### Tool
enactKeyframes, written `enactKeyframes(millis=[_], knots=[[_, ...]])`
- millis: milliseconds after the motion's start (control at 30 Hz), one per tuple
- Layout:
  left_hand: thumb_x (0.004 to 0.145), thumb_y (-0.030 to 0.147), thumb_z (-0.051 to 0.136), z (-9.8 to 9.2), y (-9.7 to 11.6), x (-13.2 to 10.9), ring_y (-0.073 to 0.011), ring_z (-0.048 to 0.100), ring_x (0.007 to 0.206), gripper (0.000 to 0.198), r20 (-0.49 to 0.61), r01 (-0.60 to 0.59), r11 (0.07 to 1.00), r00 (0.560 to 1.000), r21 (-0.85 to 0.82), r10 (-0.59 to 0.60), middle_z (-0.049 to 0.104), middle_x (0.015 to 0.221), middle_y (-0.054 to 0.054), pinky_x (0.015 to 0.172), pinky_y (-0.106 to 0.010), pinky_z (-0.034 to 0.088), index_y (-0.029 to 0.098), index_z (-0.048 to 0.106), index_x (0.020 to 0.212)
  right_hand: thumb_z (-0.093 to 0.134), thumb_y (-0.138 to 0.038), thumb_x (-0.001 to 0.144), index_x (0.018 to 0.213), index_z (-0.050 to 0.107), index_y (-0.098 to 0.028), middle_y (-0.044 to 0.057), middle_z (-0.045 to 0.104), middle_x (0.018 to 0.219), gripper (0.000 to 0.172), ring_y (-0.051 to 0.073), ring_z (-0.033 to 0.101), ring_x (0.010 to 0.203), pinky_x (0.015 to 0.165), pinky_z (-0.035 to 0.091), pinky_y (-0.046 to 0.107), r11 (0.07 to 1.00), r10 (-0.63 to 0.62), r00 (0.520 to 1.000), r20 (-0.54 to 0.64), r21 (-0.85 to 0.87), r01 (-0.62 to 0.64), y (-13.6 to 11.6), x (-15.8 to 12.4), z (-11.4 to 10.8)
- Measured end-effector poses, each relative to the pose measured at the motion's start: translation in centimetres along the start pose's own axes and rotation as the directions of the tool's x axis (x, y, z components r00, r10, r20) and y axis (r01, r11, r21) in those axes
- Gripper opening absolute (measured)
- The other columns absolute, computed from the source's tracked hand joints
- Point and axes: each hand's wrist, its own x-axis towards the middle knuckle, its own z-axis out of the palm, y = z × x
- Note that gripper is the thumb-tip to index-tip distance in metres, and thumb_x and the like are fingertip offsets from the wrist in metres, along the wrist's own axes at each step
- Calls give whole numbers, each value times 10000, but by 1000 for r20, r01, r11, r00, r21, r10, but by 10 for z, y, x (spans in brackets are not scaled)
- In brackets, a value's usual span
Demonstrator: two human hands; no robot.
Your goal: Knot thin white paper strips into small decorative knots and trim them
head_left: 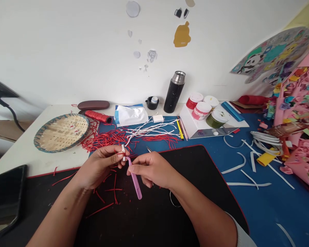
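My left hand point(103, 162) pinches a small white strip point(123, 151) with red cord wound around its middle. Close on its right, my right hand point(150, 168) grips a pink plastic stick point(136, 185) that has a bent upper end. That bent end is beside the white strip; whether they touch I cannot tell. A pointed metal tip point(149, 149) shows behind my right hand, and a thin loop point(174, 199) shows by my right forearm; what joins them is hidden. Several red cord scraps point(115, 188) lie on the black mat point(193, 168) below my hands.
Behind my hands lie tangled red cords point(106, 139), white cords point(154, 129) and a red spool point(99, 116). A woven basket point(59, 133) stands left, a phone point(6, 199) nearer. A black flask point(174, 92) and paint jars point(217, 118) stand at the back; white strips point(247, 184) lie right.
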Motion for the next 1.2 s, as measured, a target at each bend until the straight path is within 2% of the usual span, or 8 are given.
enactKeyframes(millis=[100, 233, 333, 500, 667, 767, 967, 1200], knots=[[603, 373, 1050, 2, 1, -1, -144, 662, 612, 310, 5, -17, 999, 1000, 27, 17, 778, 720, -57, 573, -218, 565, 172, 881, 768, 794, -544, 859, 786, 741, -148, -88, 475, 409, 405, 75, 422, 340, 400, 279, 215, 995, -5, 1000, 26, 101, 2, 2, 1, 0], [597, 384, 1049, 3, 5, -3, -142, 652, 618, 305, -10, -44, 997, 999, 70, 45, 781, 754, -58, 588, -223, 558, 184, 881, 754, 809, -495, 841, 775, 752, -152, -112, 405, 375, 354, 71, 376, 327, 393, 304, 212, 980, 12, 998, 62, 199, -24, 4, 1, 0], [663, 406, 1015, 4, 8, -6, -149, 631, 639, 278, 40, -72, 983, 997, 168, 66, 764, 755, -62, 597, -226, 537, 182, 880, 757, 755, -458, 886, 700, 724, -155, -107, 389, 370, 357, 54, 302, 314, 368, 265, 207, 962, 58, 997, 58, 264, -72, 5, 3, 0], [772, 425, 945, 4, 10, -7, -163, 616, 665, 246, 128, -93, 961, 990, 259, 62, 733, 742, -54, 617, -236, 515, 190, 884, 814, 708, -408, 922, 605, 637, -166, -52, 490, 428, 405, 67, 407, 321, 344, 257, 199, 953, 90, 995, 33, 287, -96, 3, 5, 0], [774, 426, 948, 3, 7, -6, -153, 613, 665, 252, 135, -82, 967, 990, 241, 50, 736, 746, -47, 631, -233, 511, 189, 883, 831, 686, -365, 908, 601, 621, -169, -58, 480, 439, 370, 65, 384, 311, 329, 272, 189, 940, 82, 996, 34, 330, -88, 6, 7, 2], [774, 436, 947, 3, 5, -4, -159, 626, 676, 264, 128, -61, 973, 991, 221, 33, 745, 747, -50, 641, -240, 526, 190, 881, 842, 644, -387, 929, 624, 629, -177, -52, 494, 430, 371, 86, 427, 317, 337, 319, 197, 951, 88, 996, 19, 294, -90, 10, 9, 1], [707, 393, 994, 8, 4, -2, -152, 626, 630, 263, 78, -22, 996, 997, 87, 15, 743, 696, -45, 593, -232, 531, 183, 867, 802, 562, -427, 1001, 752, 703, -164, -6, 620, 493, 388, 119, 579, 413, 413, 403, 190, 994, 50, 999, -12, 93, -49, 13, 9, -2], [659, 347, 1025, 8, 3, 0, -139, 655, 619, 312, 3, -4, 994, 1000, -106, 4, 748, 738, -48, 559, -204, 558, 143, 852, 821, 519, -518, 1049, 765, 666, -177, -28, 574, 483, 468, 123, 556, 419, 447, 382, 214, 1000, -16, 999, -27, 16, 17, 9, 5, -2]])
